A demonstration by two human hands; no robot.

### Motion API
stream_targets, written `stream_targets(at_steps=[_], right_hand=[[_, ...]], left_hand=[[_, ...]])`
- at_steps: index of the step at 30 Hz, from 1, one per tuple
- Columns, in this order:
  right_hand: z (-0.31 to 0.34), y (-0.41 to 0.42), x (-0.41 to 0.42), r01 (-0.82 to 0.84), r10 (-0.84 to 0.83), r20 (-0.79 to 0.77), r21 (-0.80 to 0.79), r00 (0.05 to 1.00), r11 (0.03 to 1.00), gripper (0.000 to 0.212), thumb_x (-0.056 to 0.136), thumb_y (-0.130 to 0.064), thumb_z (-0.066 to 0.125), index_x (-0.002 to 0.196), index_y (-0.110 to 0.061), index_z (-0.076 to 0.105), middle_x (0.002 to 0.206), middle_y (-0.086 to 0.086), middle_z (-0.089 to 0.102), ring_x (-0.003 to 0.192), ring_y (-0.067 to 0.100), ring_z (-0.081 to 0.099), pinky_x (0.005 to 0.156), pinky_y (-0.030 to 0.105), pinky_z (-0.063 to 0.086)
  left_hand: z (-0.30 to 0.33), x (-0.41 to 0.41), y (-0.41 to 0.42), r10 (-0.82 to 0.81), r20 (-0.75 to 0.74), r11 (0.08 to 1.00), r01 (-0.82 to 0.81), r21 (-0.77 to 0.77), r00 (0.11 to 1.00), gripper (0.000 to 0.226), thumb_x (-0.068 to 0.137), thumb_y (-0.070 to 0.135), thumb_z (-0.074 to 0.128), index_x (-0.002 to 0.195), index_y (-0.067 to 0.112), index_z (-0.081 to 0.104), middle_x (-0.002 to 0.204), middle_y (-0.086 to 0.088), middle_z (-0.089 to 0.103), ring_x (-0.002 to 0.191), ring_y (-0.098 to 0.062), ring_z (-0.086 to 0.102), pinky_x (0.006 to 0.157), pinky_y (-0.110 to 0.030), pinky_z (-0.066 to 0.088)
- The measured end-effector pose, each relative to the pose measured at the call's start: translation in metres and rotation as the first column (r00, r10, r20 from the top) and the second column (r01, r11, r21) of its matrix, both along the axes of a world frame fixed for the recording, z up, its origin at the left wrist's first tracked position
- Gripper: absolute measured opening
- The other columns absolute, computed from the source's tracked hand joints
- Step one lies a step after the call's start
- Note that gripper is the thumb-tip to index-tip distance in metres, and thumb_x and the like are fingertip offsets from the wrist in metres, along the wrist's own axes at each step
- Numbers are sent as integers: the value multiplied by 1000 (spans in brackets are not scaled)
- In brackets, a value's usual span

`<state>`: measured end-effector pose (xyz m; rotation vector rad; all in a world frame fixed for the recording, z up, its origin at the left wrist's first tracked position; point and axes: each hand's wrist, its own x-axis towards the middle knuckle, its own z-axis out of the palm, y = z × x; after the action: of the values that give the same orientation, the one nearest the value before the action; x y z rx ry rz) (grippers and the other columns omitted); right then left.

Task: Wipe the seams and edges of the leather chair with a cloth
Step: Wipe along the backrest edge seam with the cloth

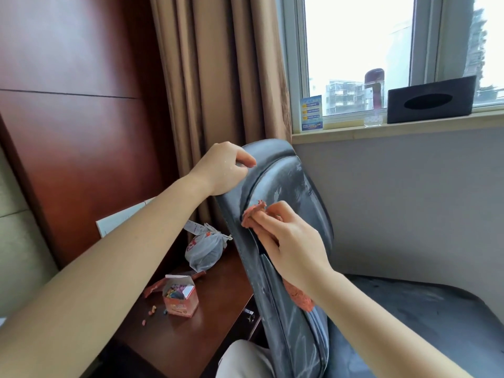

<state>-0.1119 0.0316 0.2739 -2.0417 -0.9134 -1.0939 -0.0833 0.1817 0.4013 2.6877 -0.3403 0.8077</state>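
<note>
The dark grey leather chair stands in front of me with its worn, scuffed backrest turned edge-on and its seat at the lower right. My left hand grips the top left edge of the backrest, thumb curled over the rim. My right hand pinches an orange-pink cloth and presses it into the curved seam on the left side of the backrest. A loose end of the cloth hangs out below my wrist.
A dark wooden desk sits left of the chair with an open snack carton, spilled bits and a tied plastic bag. Brown curtains hang behind. The windowsill holds a black tissue box and a small card.
</note>
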Motion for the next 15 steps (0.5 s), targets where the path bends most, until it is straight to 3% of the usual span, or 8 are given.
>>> stream_targets(at_steps=[3, 6, 8, 10, 12, 15], right_hand=[[5, 13, 8, 47, -47, 119, 2, 992, 999, 22, 92, -30, 49, 103, -33, 67, 88, -3, 56, 70, 18, 59, 40, 29, 46], [2, 23, 20, 179, -157, 182, -109, 971, 978, 26, 79, -13, 67, 101, -28, 68, 84, 1, 55, 65, 22, 56, 34, 24, 37], [-7, 23, 27, 249, -205, 231, -180, 951, 952, 33, 74, -5, 60, 100, -25, 68, 81, 2, 55, 61, 22, 53, 35, 22, 29], [-19, 17, 35, 279, -207, 288, -237, 935, 930, 35, 71, -3, 53, 96, -23, 67, 80, 2, 55, 59, 21, 52, 34, 23, 28], [-27, 13, 43, 281, -199, 308, -248, 930, 927, 37, 64, -1, 64, 93, -23, 68, 80, 2, 56, 58, 20, 52, 32, 24, 33], [-21, 22, 49, 262, -208, 282, -173, 937, 949, 36, 67, -4, 69, 95, -25, 67, 80, 1, 56, 60, 20, 52, 34, 26, 36]], left_hand=[[1, 7, 5, -22, 44, 1000, 22, 1, 999, 24, 84, 6, 56, 95, 15, 75, 99, 4, 71, 82, 4, 58, 76, -4, 38], [-1, 18, 13, -15, 52, 999, 16, -28, 999, 22, 84, 5, 57, 90, 14, 77, 95, 3, 73, 69, 9, 58, 71, -1, 39], [-4, 27, 16, -7, 34, 997, 10, -75, 999, 22, 84, 4, 57, 90, 14, 77, 101, 1, 72, 88, -1, 64, 86, -9, 41], [-9, 36, 17, 3, 18, 995, -1, -101, 1000, 23, 84, 4, 58, 95, 12, 76, 110, -2, 70, 105, -10, 62, 91, -7, 34], [-15, 43, 19, 26, 48, 994, -21, -106, 998, 23, 86, 5, 59, 102, 11, 74, 118, -3, 67, 113, -11, 58, 92, -4, 28], [-23, 47, 22, 38, 116, 987, -20, -157, 992, 23, 87, 7, 59, 104, 13, 73, 122, -4, 65, 117, -14, 57, 99, -11, 31]])
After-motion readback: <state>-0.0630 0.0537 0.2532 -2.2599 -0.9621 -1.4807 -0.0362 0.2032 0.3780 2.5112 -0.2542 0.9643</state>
